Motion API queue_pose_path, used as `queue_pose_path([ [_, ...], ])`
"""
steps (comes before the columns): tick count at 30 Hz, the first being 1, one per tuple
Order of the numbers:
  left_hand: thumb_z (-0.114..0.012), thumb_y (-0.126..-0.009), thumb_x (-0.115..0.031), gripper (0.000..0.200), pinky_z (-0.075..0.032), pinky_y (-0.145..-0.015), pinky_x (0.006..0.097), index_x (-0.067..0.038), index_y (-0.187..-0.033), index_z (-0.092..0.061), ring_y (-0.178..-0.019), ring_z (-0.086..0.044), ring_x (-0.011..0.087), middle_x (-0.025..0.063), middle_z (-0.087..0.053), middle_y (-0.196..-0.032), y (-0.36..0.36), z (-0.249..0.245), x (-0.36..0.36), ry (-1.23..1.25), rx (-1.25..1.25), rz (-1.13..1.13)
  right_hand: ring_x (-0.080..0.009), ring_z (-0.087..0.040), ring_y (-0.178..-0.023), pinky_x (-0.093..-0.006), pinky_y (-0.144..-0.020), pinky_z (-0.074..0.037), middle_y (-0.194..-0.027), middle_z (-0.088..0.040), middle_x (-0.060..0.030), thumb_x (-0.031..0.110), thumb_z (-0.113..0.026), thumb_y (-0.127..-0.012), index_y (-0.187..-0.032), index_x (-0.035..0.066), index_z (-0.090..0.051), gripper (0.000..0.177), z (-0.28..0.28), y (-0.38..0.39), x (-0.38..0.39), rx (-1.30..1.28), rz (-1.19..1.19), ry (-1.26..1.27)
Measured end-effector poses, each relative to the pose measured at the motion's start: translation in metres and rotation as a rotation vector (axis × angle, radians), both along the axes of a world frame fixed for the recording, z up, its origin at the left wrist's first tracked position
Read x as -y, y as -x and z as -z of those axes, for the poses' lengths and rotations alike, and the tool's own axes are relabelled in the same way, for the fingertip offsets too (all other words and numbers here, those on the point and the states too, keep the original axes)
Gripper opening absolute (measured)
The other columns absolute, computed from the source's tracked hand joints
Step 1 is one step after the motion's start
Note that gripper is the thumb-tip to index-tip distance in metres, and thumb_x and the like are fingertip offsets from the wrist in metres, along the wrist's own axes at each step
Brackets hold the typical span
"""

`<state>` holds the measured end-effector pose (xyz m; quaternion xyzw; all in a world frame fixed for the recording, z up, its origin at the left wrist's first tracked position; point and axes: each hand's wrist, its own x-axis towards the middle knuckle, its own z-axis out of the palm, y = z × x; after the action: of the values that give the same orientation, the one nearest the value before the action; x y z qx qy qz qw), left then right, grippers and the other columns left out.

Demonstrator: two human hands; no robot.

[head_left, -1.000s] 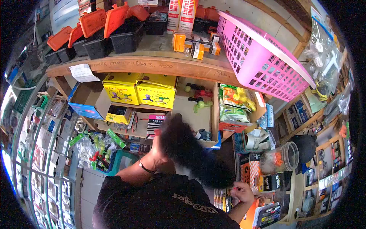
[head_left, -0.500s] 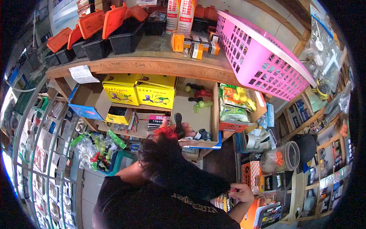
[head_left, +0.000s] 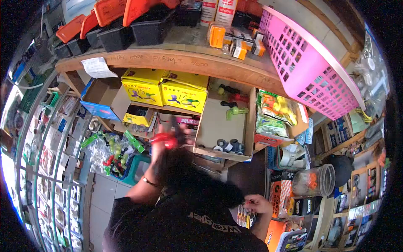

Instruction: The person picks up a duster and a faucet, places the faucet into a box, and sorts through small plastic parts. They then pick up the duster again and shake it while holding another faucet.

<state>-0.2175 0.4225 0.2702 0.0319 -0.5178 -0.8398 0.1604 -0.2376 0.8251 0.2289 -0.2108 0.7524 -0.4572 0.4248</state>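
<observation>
My left hand [head_left: 157, 153], smeared by motion, holds a red plastic tap [head_left: 165, 140] with a black lever handle, left of an open cardboard box [head_left: 210, 130]. In that box lie a light green tap [head_left: 236, 112], a red tap [head_left: 239, 98] and several dark grey fittings [head_left: 231, 146]. At the lower right, my right hand [head_left: 259, 206] is closed with its fingertips pinched on a small red thing. Dark hair and a black shirt cover much of the lower middle and partly hide that hand.
Yellow bibcock boxes [head_left: 182, 95] fill the shelf beneath a wooden ledge [head_left: 168, 59]. A pink basket [head_left: 310, 63] overhangs the ledge. A teal tub [head_left: 138, 168] with bagged taps stands low left. A clear jar [head_left: 312, 180] and stacked cartons stand right.
My left hand has carried the red tap leftward, away from the open box's front edge. My right hand still pinches the small red thing. The view has shifted.
</observation>
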Motion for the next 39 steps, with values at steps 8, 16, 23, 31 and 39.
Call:
queue_pose_path([
  [8, -0.026, -0.087, -0.055, 0.059, -0.039, -0.046, 0.0278, -0.004, -0.106, -0.049, -0.048, -0.048, 0.0168, 0.0058, -0.057, -0.084, -0.092, -0.018, 0.044, -0.576, 0.052, -0.387, -0.0105, -0.045, -0.061, -0.0249, -0.058, -0.04, -0.066, -0.05, -0.0019, 0.009, -0.065, -0.072, -0.099, 0.005, -0.06, 0.027, 0.058, 0.087, 0.081, -0.436, -0.006, -0.045],
  [16, -0.034, -0.087, -0.041, 0.04, -0.035, -0.049, 0.0311, -0.006, -0.099, -0.052, -0.049, -0.044, 0.0197, 0.0064, -0.052, -0.08, -0.117, -0.002, 0.023, -0.785, 0.002, -0.219, -0.0255, -0.058, -0.073, -0.0322, -0.064, -0.044, -0.076, -0.059, -0.0128, 0.023, -0.062, -0.075, -0.093, 0.007, -0.061, 0.024, 0.077, 0.159, 0.148, -0.951, 0.027, 0.218],
  [23, -0.035, -0.084, -0.033, 0.037, -0.035, -0.056, 0.0341, -0.005, -0.103, -0.049, -0.059, -0.044, 0.0225, 0.0093, -0.051, -0.086, -0.1, 0.003, -0.01, -0.864, 0.071, -0.062, -0.0263, -0.058, -0.074, -0.0324, -0.064, -0.044, -0.077, -0.06, -0.0129, 0.025, -0.062, -0.075, -0.092, 0.007, -0.061, 0.024, 0.107, 0.165, 0.131, -1.18, 0.235, 0.176],
  [31, -0.033, -0.088, -0.046, 0.051, -0.038, -0.056, 0.0343, -0.004, -0.113, -0.045, -0.06, -0.046, 0.0237, 0.0109, -0.051, -0.095, -0.056, -0.012, -0.02, -0.894, 0.13, 0.273, -0.0272, -0.058, -0.076, -0.0326, -0.065, -0.044, -0.079, -0.06, -0.0131, 0.026, -0.062, -0.075, -0.092, 0.008, -0.061, 0.025, 0.128, 0.151, 0.134, -1.376, 0.544, 0.035],
  [39, -0.059, -0.083, -0.024, 0.037, -0.044, -0.057, 0.0304, -0.001, -0.109, -0.047, -0.062, -0.053, 0.0174, 0.0039, -0.054, -0.087, -0.014, -0.071, -0.036, 0.332, 0.11, 0.205, -0.0147, -0.057, -0.074, -0.0272, -0.065, -0.044, -0.082, -0.06, -0.0071, 0.012, -0.062, -0.077, -0.091, 0.001, -0.06, 0.018, -0.002, 0.01, 0.089, -0.156, 0.188, 0.268],
])
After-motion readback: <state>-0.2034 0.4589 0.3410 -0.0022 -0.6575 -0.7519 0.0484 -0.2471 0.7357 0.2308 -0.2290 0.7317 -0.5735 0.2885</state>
